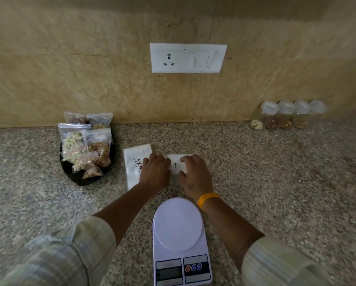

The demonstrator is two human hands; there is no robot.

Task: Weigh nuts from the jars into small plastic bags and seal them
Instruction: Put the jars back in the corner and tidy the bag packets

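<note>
Granite counter (276,172) carries everything, with your white scale (180,240) nearest you as the landmark. Far to the scale's upper right, four lidded jars (286,115) of nuts line the wall. Up and left of the scale, a dark bowl (86,178) holds filled bags (84,145). Just beyond the scale lie two stacks of empty bags (134,166). Your left hand (155,172) rests on the larger stack; your right hand (195,174) curls its fingers on the smaller stack (176,165), though I cannot tell whether it pinches one.

Dim, warm light is seen throughout; the clear lidded jars (286,115) at far right are blurred, and wide-angle bending is noticed at the edges.
</note>
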